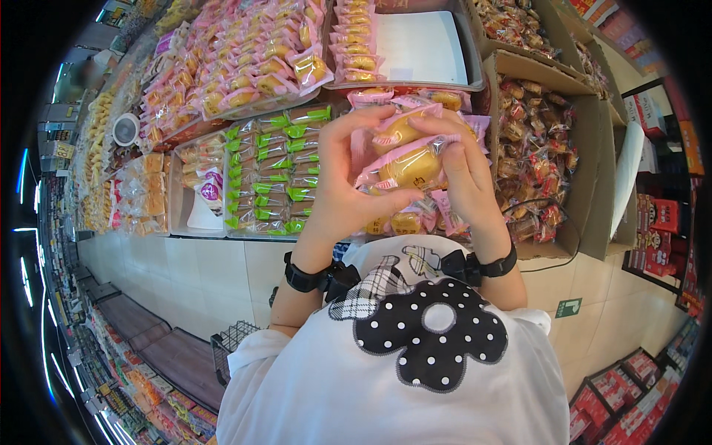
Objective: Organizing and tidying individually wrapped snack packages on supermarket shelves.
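Observation:
Between my two hands are a few wrapped pastries [411, 165], round and yellow in clear and pink film. My left hand [345, 167] curves around their left side, thumb below and fingers over the top. On the other side my right hand [469, 170] closes on them, its fingertips over the upper wrappers. More of the same pastries [406, 222] lie loose beneath my hands, partly hidden by them. Straight ahead stands a tray [475, 55] with a column of these pastries [356, 41] on its left and a bare white liner.
Left are rows of green-and-brown wrapped snacks [278, 170] and a heap of pink-wrapped pastries [245, 59]. A cardboard box [593, 163] of small wrapped snacks stands right, a black cable [571, 222] hanging over it. Behind me is a wire basket [233, 337].

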A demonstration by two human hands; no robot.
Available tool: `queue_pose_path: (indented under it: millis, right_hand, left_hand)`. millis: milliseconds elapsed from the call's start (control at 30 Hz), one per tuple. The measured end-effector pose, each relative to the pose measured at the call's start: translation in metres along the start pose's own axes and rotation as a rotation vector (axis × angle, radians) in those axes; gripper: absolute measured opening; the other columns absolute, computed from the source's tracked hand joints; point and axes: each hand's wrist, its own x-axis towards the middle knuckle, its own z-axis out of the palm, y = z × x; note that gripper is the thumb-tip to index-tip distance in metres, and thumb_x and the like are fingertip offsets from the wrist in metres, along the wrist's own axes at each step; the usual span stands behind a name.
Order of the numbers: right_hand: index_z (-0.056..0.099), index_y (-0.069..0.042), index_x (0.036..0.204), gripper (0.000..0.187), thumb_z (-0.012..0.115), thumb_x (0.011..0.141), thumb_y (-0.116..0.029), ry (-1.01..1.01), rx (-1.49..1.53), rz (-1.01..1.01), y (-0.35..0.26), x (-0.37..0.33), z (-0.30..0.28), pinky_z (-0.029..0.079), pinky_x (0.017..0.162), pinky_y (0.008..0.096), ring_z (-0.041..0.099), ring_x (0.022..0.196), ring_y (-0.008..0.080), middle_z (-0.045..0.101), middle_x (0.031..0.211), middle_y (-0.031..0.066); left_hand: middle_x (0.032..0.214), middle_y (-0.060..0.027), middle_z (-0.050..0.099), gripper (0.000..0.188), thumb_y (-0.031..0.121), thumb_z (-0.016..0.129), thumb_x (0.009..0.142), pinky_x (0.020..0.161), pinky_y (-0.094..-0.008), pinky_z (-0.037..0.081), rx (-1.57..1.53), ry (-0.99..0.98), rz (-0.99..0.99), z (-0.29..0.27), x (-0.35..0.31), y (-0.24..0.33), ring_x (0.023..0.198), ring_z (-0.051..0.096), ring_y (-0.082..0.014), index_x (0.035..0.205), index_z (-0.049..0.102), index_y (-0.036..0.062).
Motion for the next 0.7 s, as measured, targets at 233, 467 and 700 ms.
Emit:
queue_pose_path:
  millis: [233,467,700]
  right_hand:
    - [0.045,0.001,0.117,0.039,0.032,0.095,-0.028,0.355,0.198,0.123,0.009,-0.001,0.018,0.03,0.096,0.0319,0.044,0.109,0.019,0.047,0.119,0.0119]
    - [0.022,-0.007,0.136,0.076,0.066,0.075,-0.012,0.001,0.203,0.205,0.005,0.008,-0.023,0.035,0.094,0.0333,0.045,0.109,0.0205,0.036,0.128,0.0129]
    - [0.042,-0.003,0.114,0.059,0.072,0.063,-0.003,-0.183,-0.126,0.321,0.017,0.065,-0.06,0.042,0.086,0.0316,0.051,0.099,0.0183,0.051,0.106,0.0102]
  left_hand:
    - [0.116,-0.0141,0.036,0.084,0.016,0.083,0.054,0.091,-0.0351,0.039,0.249,0.083,0.028,0.015,0.005,-0.003,0.108,0.043,-0.0234,0.116,0.028,0.0062]
    - [0.105,-0.0105,0.044,0.068,0.017,0.081,0.056,0.083,-0.0335,0.042,0.369,0.049,-0.15,0.0,0.023,0.002,0.1,0.048,-0.0226,0.11,0.039,0.005]
    - [0.104,-0.0085,0.052,0.057,0.014,0.077,0.06,0.084,-0.0326,0.042,0.454,-0.21,-0.037,-0.024,0.087,-0.027,0.098,0.052,-0.0222,0.107,0.046,0.0053]
